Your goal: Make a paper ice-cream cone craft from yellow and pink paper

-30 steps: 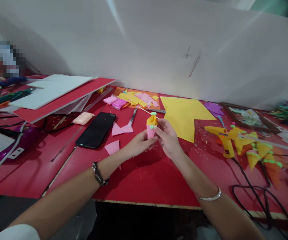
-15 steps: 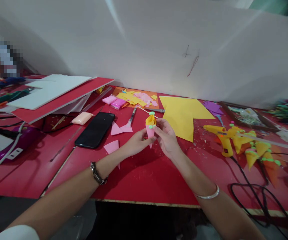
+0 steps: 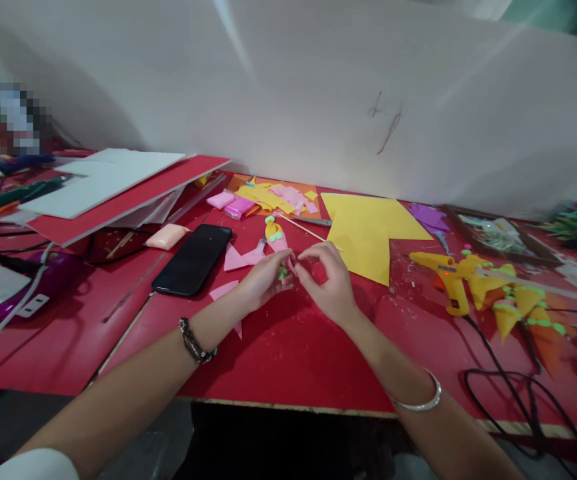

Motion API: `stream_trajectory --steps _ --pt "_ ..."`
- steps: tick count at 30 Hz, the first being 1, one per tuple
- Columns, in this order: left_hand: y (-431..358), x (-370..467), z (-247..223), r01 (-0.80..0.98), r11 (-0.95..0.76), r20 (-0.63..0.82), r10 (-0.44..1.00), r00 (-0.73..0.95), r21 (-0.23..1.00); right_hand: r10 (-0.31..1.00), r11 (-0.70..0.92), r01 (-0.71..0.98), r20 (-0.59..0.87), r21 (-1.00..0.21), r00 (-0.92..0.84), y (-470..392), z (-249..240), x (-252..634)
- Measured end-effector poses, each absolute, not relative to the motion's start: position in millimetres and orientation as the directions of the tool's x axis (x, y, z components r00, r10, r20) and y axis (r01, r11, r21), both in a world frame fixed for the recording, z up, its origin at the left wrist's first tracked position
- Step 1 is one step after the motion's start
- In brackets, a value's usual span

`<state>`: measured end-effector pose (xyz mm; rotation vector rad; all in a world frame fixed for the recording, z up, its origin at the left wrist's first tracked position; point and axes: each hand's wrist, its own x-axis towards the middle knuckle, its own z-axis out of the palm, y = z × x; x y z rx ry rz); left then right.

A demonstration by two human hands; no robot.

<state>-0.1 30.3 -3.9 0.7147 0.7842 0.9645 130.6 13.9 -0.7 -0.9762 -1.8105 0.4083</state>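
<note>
A small pink paper cone [image 3: 278, 241] with a yellow swirled top [image 3: 273, 229] and pale green bits leans to the left behind my left hand [image 3: 265, 279]. The fingers of that hand are curled around its lower part, which they mostly hide. Inside the curl, a bit of green [image 3: 282, 273] shows near the palm. My right hand [image 3: 331, 280] is bent in a pinch, thumb and index finger meeting the left fingertips at a small pink end, which looks like the cone's tip. Cut pink paper pieces [image 3: 224, 289] lie beside my left wrist.
A black phone [image 3: 192, 260] and a peach packet [image 3: 167, 236] lie to the left. Yellow sheet [image 3: 361, 233] spreads behind my right hand. At right are a yellow glue gun [image 3: 448, 280], its looped cable, and several finished yellow cones [image 3: 508, 317]. Stacked boards [image 3: 118, 180] overhang the left side.
The cone has gone from upright between both hands to tilted left, its top farther left. My right fingers have left its front and now pinch at its lower end.
</note>
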Motion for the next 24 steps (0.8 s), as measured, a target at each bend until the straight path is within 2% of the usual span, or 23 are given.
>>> stream_trajectory --steps 3,10,16,21,24 --pt "32 -1 -4 -0.473 0.393 -0.298 0.917 0.265 0.789 0.723 0.664 0.56 0.618 -0.495 -0.31 11 -1 130" --pt "32 3 -8 -0.535 0.376 -0.283 0.926 0.252 0.757 0.719 0.642 0.703 0.559 -0.305 -0.414 13 -5 130" --pt "32 1 -7 -0.571 0.4 -0.324 0.916 0.236 0.717 0.697 0.672 0.686 0.551 -0.279 -0.459 13 -5 128" --pt "28 5 -10 -0.502 0.292 -0.247 0.956 0.156 0.814 0.695 0.672 0.705 0.523 -0.228 -0.494 10 -6 125" --pt "26 9 -14 -0.464 0.244 -0.183 0.968 0.172 0.852 0.7 0.66 0.727 0.507 -0.191 -0.503 9 -5 124"
